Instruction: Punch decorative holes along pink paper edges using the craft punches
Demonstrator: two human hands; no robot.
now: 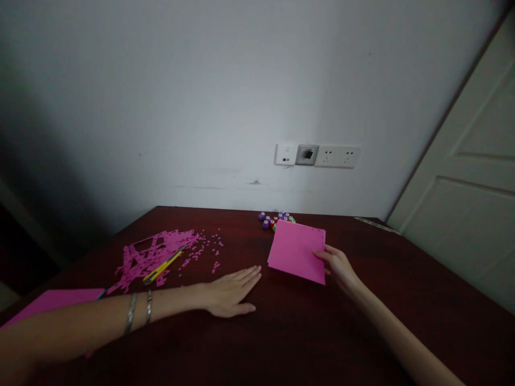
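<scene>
My right hand (336, 262) pinches the right edge of a folded sheet of pink paper (296, 249), holding it tilted above the table. The thumb lies on top of the paper, and the other fingers are partly hidden behind it. My left hand (233, 292) lies flat on the dark red tabletop (281, 332), fingers stretched out toward the pink paper but apart from it. Behind the paper is a cluster of small purple, red and green pieces with white tops (266, 221), partly covered by the sheet.
Left of my left hand lie pink paper scraps (151, 254) and scattered tiny bits (201, 246). A yellow utility knife (163, 268) rests on the scraps. Another pink sheet (56, 303) is at the left edge, partly behind my forearm. Wall sockets (336, 156) sit above the table.
</scene>
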